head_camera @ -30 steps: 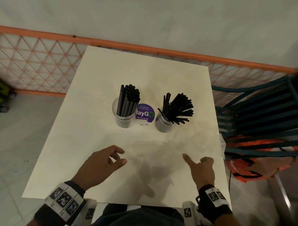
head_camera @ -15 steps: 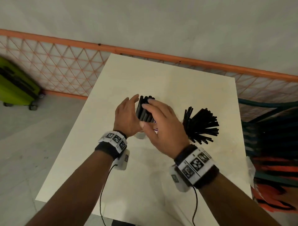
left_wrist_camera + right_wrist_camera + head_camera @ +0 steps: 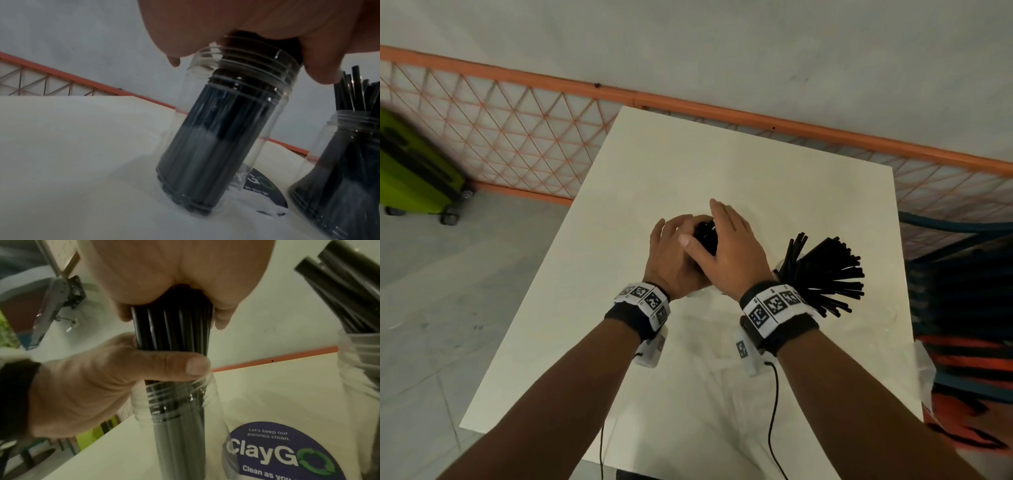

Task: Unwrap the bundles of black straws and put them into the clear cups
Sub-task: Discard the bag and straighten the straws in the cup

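Observation:
A tight bundle of black straws (image 3: 172, 331) stands in the left clear cup (image 3: 213, 410), which leans a little in the left wrist view (image 3: 226, 129). My left hand (image 3: 673, 253) grips the bundle just above the cup's rim, with its thumb (image 3: 164, 365) across the straws. My right hand (image 3: 729, 253) holds the bundle's upper part from above, fingers curled round it. Only a small patch of the bundle (image 3: 705, 234) shows between the hands in the head view. To the right, loose black straws (image 3: 825, 274) fan out of the right clear cup (image 3: 349, 162).
A round purple ClayGo sticker (image 3: 277, 454) lies on the white table (image 3: 756, 171) between the cups. An orange lattice fence (image 3: 517, 137) runs behind the table. A green suitcase (image 3: 414, 171) stands on the floor at left, and dark chairs (image 3: 962, 291) at right.
Both hands left the table's near edge, reached forward to the left cup and closed round its straw bundle. The right hand now covers more of the bundle's top.

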{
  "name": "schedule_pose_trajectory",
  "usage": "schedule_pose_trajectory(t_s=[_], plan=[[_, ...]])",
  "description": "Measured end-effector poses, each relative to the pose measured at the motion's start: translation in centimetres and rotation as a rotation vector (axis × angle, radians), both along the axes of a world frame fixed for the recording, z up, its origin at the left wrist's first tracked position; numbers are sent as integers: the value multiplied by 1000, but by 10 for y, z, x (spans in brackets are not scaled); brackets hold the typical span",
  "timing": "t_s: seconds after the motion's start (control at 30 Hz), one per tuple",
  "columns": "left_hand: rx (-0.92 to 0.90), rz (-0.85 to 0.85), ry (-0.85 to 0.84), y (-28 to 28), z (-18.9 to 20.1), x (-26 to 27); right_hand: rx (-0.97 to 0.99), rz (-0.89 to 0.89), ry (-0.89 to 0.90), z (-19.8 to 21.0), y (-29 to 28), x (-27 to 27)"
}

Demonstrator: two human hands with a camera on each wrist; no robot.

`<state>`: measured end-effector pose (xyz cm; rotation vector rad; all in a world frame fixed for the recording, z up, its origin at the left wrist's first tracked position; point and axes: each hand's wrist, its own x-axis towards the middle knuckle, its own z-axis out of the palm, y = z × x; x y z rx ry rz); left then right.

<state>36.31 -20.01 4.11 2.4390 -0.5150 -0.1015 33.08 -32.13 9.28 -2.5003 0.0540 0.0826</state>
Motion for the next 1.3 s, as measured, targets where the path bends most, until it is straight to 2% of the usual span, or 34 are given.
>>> schedule_pose_trajectory(t_s=[0.13, 0.27, 0.37, 0.5, 0.7, 0.8, 0.93, 1.03, 1.17, 1.23, 1.3], plan=[[18, 16, 5, 0, 0, 4, -24, -51, -78, 2, 2, 3], [146, -27, -51, -3, 2, 2, 2, -122, -2, -7, 7, 4], [185, -35, -74, -4, 2, 0, 41, -95, -34, -10, 6, 7], [65, 13, -105, -2, -1, -3, -57, -69, -59, -4, 3, 6], [31, 21, -2, -2, 0, -1, -58, -82, -93, 5, 3, -1], [-96, 39, 22, 5, 0, 2, -9, -114, -164, 18, -5, -10], [-261, 5, 40, 21, 4, 0, 103, -183, -350, 48, -33, -37], [-371, 103, 78, 34, 9, -15, 170, -248, -435, 73, -59, -65], [-424, 215, -135, 44, 6, -59, 102, -301, -495, 89, -97, -106], [-423, 113, -163, 38, 7, -87, 37, -310, -490, 83, -114, -121], [-373, -80, -40, 23, 11, -112, -29, -307, -411, 71, -125, -135]])
